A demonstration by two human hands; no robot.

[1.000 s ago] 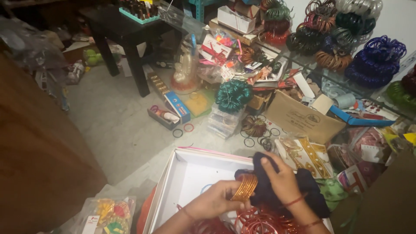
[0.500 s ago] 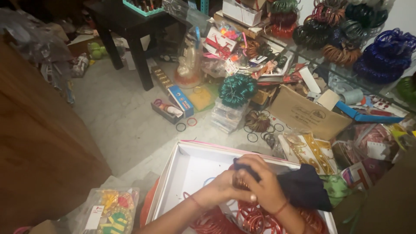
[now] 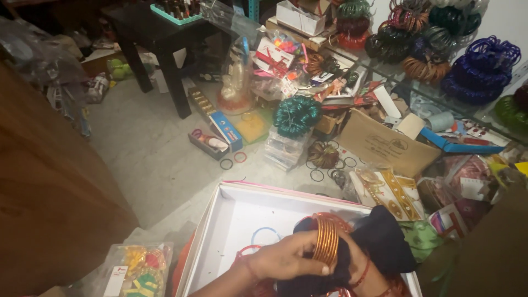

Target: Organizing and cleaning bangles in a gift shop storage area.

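My left hand [image 3: 286, 257] grips a stack of orange-gold bangles [image 3: 326, 240], held upright over an open white box [image 3: 231, 217]. A dark navy cloth [image 3: 382, 237] passes through the stack and covers most of my right hand [image 3: 356, 258]. Only part of that hand and its wrist with a red thread show, and it appears closed on the cloth. Red bangles [image 3: 246, 253] lie in the box under my hands.
A wooden panel [image 3: 49, 192] fills the left. A black low table [image 3: 159, 36] stands at the back. Loose rings [image 3: 226, 164], small boxes, a teal bangle bundle [image 3: 297, 115] and a brown pouch [image 3: 385, 146] litter the floor. Bangle bundles [image 3: 478, 71] line a glass shelf. A plastic packet [image 3: 137, 269] lies bottom left.
The bangle stack, hidden between both hands half a second ago, now stands upright around the cloth. My right hand has slipped under the cloth, and both hands sit lower in view.
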